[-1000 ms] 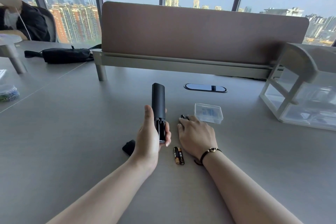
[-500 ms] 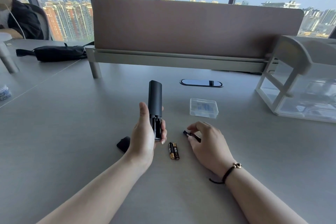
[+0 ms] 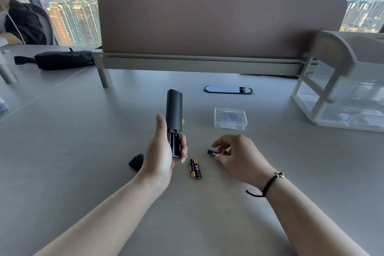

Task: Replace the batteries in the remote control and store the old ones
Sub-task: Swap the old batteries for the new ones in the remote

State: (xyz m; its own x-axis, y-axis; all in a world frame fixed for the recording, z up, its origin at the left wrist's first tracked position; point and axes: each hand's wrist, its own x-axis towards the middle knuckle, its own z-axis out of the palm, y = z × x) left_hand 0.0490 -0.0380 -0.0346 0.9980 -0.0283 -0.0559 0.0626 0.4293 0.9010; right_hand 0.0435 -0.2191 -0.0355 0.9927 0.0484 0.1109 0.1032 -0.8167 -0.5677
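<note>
My left hand (image 3: 161,155) grips a black remote control (image 3: 174,110) held upright above the table, its open, empty battery compartment (image 3: 175,144) facing me. My right hand (image 3: 236,155) pinches a dark battery (image 3: 212,152) by one end, low over the table to the right of the remote. Two black-and-gold batteries (image 3: 195,169) lie side by side on the table between my hands. The black battery cover (image 3: 136,161) lies on the table, partly hidden behind my left wrist. A small clear plastic box (image 3: 230,118) with its lid on sits beyond my right hand.
A grey table (image 3: 83,151) holds a large clear storage bin (image 3: 340,89) at the right and a black folded umbrella (image 3: 62,59) at the far left. A brown divider panel (image 3: 220,25) stands behind an oval cable port (image 3: 228,90). Another person (image 3: 18,21) sits far left.
My right hand has drawn back from beside the clear box toward me, lifting a dark battery off the table between its fingers. My left hand keeps holding the remote in place.
</note>
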